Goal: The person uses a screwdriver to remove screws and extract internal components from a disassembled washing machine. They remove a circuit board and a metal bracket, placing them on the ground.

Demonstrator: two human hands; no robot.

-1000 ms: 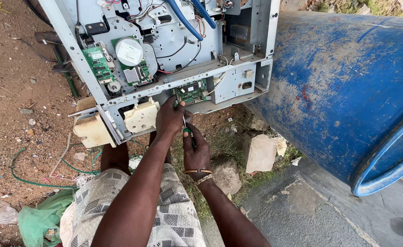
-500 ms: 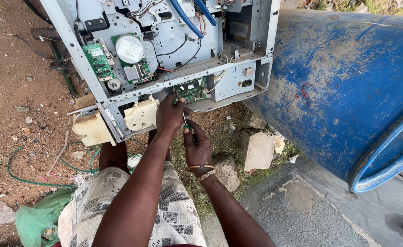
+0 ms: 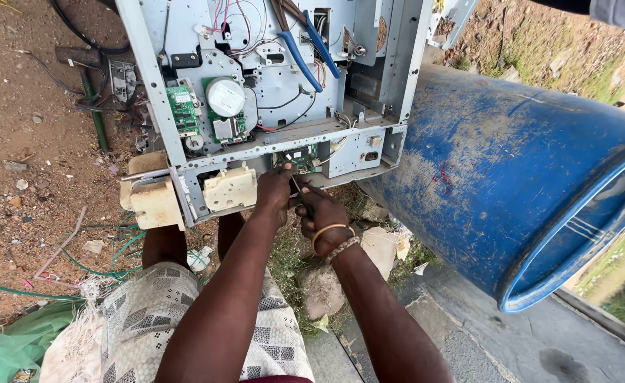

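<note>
Head view, looking down at my two bare hands against the near lower edge of a stripped grey sheet-metal machine chassis (image 3: 270, 85). My left hand (image 3: 273, 195) is curled narrow, its fingertips pressed to the frame just below a small green circuit board (image 3: 299, 157); whether it pinches anything I cannot tell. My right hand (image 3: 323, 213), with thin bangles at the wrist, is closed around a slim dark-handled screwdriver (image 3: 299, 195) whose shaft angles up toward that board. Farther up the chassis sit a larger green circuit board (image 3: 182, 110), a round pale motor cap (image 3: 225, 97), looped thin wires and two blue-sleeved handles (image 3: 305, 57). Cream, yellowed plastic blocks (image 3: 152, 198) project from its lower left. To the right lies a scuffed blue plastic drum (image 3: 525, 184) on its side. Reddish dirt, green cable (image 3: 14, 284) and pale stones (image 3: 380, 245) surround my patterned-cloth knees (image 3: 156, 319).
</note>
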